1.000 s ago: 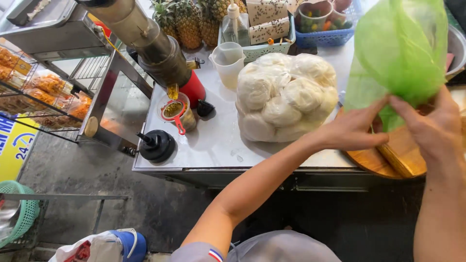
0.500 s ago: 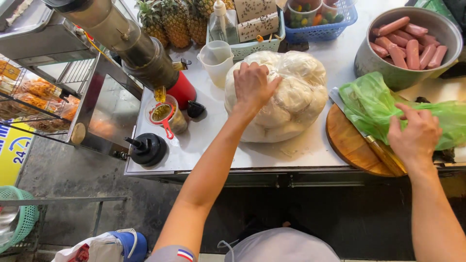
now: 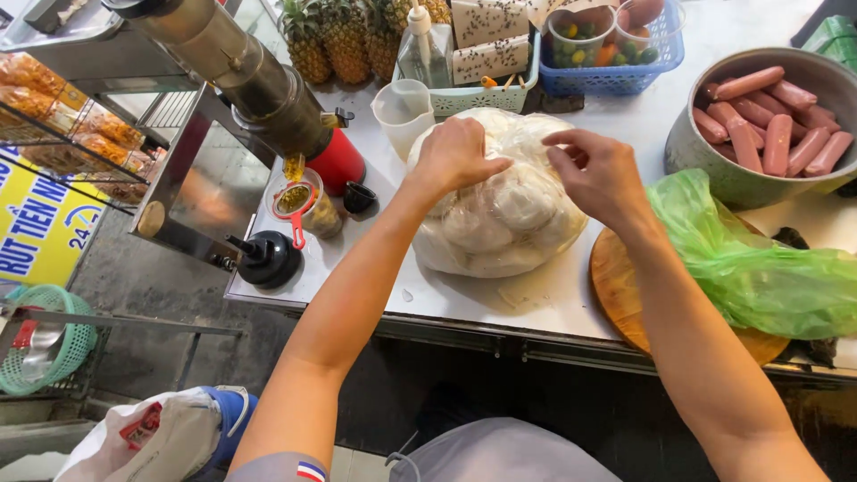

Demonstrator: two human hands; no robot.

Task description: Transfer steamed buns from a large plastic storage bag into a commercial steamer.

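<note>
Moved: right hand [image 3: 600,174] brought from green bag [image 3: 759,268] to bun bag [image 3: 500,210].
Grip: left hand [image 3: 455,153] closed on the bag top; right fingers pinched, barely apart (contact unclear).
Progress: bag unopened.

Landmark: round wooden board [image 3: 616,286] at the counter's front edge.

- Green plastic bag [image 3: 759,268] lies crumpled across the board's right half.
- Metal bowl [image 3: 714,170] of pink sausages [image 3: 777,125] sits behind the board, to its right.
- Blue basket [image 3: 625,76] and pale green basket [image 3: 482,94] stand well behind it.
- Pineapples [image 3: 344,36] line the back, far left of the board.
- White jug [image 3: 402,112], red canister [image 3: 339,161] and small black pot [image 3: 268,259] stand to its left.
</note>
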